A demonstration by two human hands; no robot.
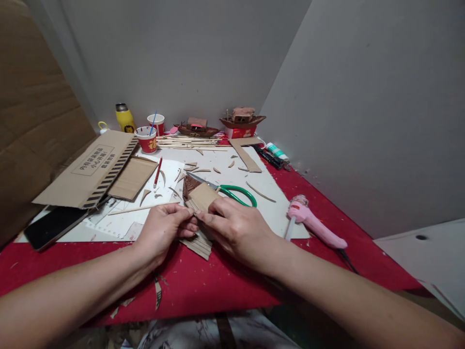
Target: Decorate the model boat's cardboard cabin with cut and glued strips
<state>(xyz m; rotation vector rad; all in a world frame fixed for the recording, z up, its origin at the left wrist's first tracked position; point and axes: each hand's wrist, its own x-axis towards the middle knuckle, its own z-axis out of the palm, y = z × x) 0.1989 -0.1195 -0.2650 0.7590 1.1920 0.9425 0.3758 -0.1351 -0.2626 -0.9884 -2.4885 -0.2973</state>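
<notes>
Near the table's front edge, my left hand (162, 230) pinches the left edge of a piece of corrugated cardboard (199, 245). Its ridged lower part hangs below the fingers. From the other side, my right hand (238, 230) grips the same cardboard with curled fingers, and the fingertips of both hands almost meet. Just behind them lies a dark brown ridged piece (190, 185), partly covered by the cardboard. Green-handled scissors (240, 194) lie beyond my right hand, blades pointing left. A thin wooden stick (141, 209) lies by my left hand.
A pink glue gun (316, 224) rests at right. Cardboard sheets (98, 165) and a phone (54, 225) lie at left, near a red pencil (158, 172). Paper cups (147, 142), a yellow bottle (124, 118), wooden sticks (187, 141) and two model boats (242, 118) stand behind.
</notes>
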